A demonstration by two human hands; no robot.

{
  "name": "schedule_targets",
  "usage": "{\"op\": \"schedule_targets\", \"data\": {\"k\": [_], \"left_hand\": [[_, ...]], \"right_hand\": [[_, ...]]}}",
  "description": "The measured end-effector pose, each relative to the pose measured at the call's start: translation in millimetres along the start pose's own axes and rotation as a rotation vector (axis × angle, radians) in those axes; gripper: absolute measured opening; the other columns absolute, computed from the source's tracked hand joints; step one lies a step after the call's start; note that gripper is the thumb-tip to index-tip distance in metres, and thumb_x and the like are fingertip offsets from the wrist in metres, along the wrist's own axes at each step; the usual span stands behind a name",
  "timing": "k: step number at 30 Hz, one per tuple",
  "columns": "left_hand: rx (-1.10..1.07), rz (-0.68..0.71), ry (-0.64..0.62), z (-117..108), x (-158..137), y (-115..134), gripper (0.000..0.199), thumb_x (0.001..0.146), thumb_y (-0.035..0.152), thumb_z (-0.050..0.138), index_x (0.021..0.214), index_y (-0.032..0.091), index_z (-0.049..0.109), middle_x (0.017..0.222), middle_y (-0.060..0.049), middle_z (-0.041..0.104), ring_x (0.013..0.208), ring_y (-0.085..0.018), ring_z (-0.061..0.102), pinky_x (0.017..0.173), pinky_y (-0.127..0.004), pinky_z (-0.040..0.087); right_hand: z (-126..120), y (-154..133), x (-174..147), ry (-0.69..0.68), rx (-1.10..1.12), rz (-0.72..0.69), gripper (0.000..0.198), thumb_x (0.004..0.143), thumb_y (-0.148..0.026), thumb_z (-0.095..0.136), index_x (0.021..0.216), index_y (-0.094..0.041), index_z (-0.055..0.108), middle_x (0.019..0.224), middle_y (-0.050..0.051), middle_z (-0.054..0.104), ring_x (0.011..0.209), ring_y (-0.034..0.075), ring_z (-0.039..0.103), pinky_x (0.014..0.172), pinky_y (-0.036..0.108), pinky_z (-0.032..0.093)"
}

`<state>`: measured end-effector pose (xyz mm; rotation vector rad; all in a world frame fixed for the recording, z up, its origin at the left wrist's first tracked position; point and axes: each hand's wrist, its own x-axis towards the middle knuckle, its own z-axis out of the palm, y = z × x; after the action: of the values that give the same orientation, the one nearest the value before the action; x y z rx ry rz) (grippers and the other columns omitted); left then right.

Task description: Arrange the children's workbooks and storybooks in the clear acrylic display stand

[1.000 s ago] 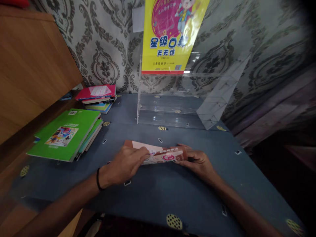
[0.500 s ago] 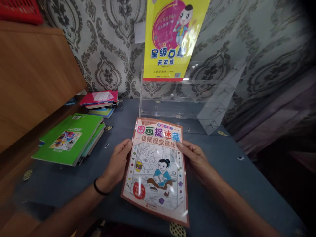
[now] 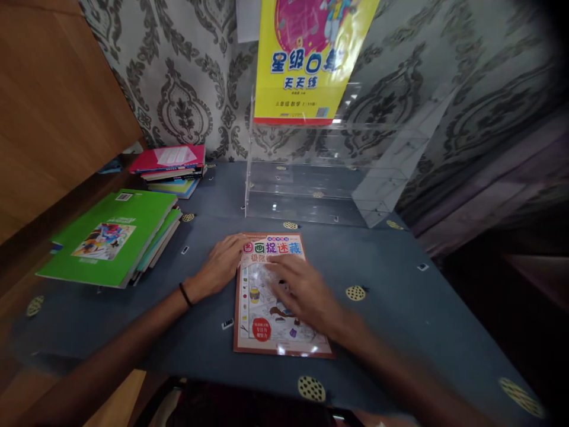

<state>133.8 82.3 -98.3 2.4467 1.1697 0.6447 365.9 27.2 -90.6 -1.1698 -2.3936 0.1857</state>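
A picture book (image 3: 267, 296) with a brown-edged cover and colourful Chinese lettering lies on the dark blue tablecloth (image 3: 386, 320). My left hand (image 3: 224, 258), with a black band at the wrist, rests at the book's upper left corner, its fingers stretched over the edge. Across the middle of the cover reaches my right hand (image 3: 304, 290), fingers extended and somewhat blurred, hiding part of the drawing. Whether its palm touches the cover I cannot tell.
A clear acrylic rack (image 3: 302, 196) stands at the back, with a yellow workbook (image 3: 296, 101) upright in it. Green books (image 3: 146, 231) are piled on the left, and a second stack with a red book (image 3: 171, 157) on top sits behind them. Patterned wallpaper (image 3: 186, 107) covers the wall.
The book has gone from being held up and tilted between both hands to lying on the table. My right hand has left its right edge and moved over the cover.
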Motion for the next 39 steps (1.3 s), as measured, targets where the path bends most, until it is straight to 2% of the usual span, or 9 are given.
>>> {"op": "schedule_targets", "data": {"k": [2, 7, 12, 15, 19, 24, 30, 35, 39], "left_hand": [[0.058, -0.002, -0.031, 3, 5, -5, 0.037, 0.098, 0.014, 0.035, 0.129, 0.019, 0.055, 0.137, -0.009, 0.061, 0.129, -0.023, 0.054, 0.109, -0.044, 0.045], [0.148, 0.006, -0.052, 5, 12, -11, 0.037, 0.098, 0.014, 0.038, 0.13, 0.016, 0.055, 0.136, -0.011, 0.063, 0.128, -0.023, 0.056, 0.107, -0.042, 0.044], [0.219, 0.026, -0.012, 10, 14, -11, 0.032, 0.102, 0.023, 0.041, 0.128, 0.018, 0.057, 0.133, -0.009, 0.065, 0.125, -0.024, 0.058, 0.103, -0.043, 0.045], [0.279, 0.072, 0.007, 14, 13, -11, 0.032, 0.103, 0.026, 0.039, 0.129, 0.017, 0.057, 0.135, -0.011, 0.064, 0.129, -0.025, 0.056, 0.103, -0.043, 0.043], [0.351, 0.11, 0.021, 15, 11, -10, 0.034, 0.104, 0.027, 0.036, 0.128, 0.015, 0.058, 0.136, -0.013, 0.063, 0.129, -0.025, 0.056, 0.103, -0.042, 0.043], [0.387, 0.118, -0.008, 14, 12, -8, 0.037, 0.105, 0.026, 0.033, 0.129, 0.014, 0.057, 0.138, -0.014, 0.062, 0.13, -0.026, 0.055, 0.102, -0.043, 0.044], [0.408, 0.072, -0.036, 13, 13, -6, 0.039, 0.106, 0.03, 0.03, 0.131, 0.015, 0.057, 0.139, -0.013, 0.062, 0.132, -0.025, 0.054, 0.103, -0.044, 0.043], [0.406, 0.065, -0.055, 15, 12, -7, 0.042, 0.107, 0.031, 0.028, 0.134, 0.014, 0.055, 0.142, -0.014, 0.059, 0.134, -0.025, 0.053, 0.106, -0.045, 0.042], [0.439, 0.054, -0.101, 14, 5, -3, 0.047, 0.107, 0.033, 0.024, 0.143, 0.013, 0.046, 0.152, -0.016, 0.048, 0.142, -0.027, 0.043, 0.115, -0.058, 0.031]], "right_hand": [[13, -23, 3, -0.151, -0.001, -0.179, 0.044, 0.099, -0.035, 0.049, 0.136, -0.012, 0.058, 0.142, 0.015, 0.059, 0.135, 0.028, 0.051, 0.113, 0.049, 0.043], [43, -59, -7, -0.258, -0.026, -0.244, 0.053, 0.1, -0.042, 0.049, 0.144, -0.012, 0.051, 0.153, 0.013, 0.048, 0.147, 0.026, 0.036, 0.124, 0.048, 0.027], [33, -66, -9, -0.381, 0.132, -0.384, 0.052, 0.103, -0.039, 0.046, 0.147, -0.01, 0.045, 0.154, 0.014, 0.046, 0.147, 0.022, 0.035, 0.126, 0.044, 0.018], [19, -55, -2, -0.424, 0.334, -0.314, 0.05, 0.104, -0.036, 0.044, 0.144, -0.007, 0.048, 0.152, 0.015, 0.049, 0.147, 0.02, 0.036, 0.124, 0.038, 0.026], [12, -24, 4, -0.374, 0.51, -0.146, 0.039, 0.106, -0.029, 0.038, 0.136, -0.014, 0.058, 0.148, 0.01, 0.054, 0.142, 0.014, 0.043, 0.116, 0.032, 0.039], [22, 27, 16, -0.214, 0.314, -0.022, 0.042, 0.101, -0.025, 0.044, 0.141, -0.017, 0.053, 0.154, 0.013, 0.046, 0.145, 0.022, 0.039, 0.118, 0.048, 0.037], [24, 77, 25, -0.085, 0.082, 0.149, 0.049, 0.102, -0.035, 0.04, 0.144, -0.013, 0.05, 0.153, 0.017, 0.048, 0.145, 0.027, 0.04, 0.119, 0.053, 0.033], [21, 86, 22, -0.12, -0.076, 0.224, 0.055, 0.104, -0.038, 0.029, 0.146, -0.007, 0.047, 0.156, 0.017, 0.043, 0.147, 0.027, 0.036, 0.121, 0.052, 0.029], [23, 81, 22, -0.131, -0.154, 0.236, 0.059, 0.105, -0.039, 0.021, 0.149, -0.007, 0.042, 0.157, 0.017, 0.041, 0.148, 0.026, 0.033, 0.121, 0.051, 0.027]]}}
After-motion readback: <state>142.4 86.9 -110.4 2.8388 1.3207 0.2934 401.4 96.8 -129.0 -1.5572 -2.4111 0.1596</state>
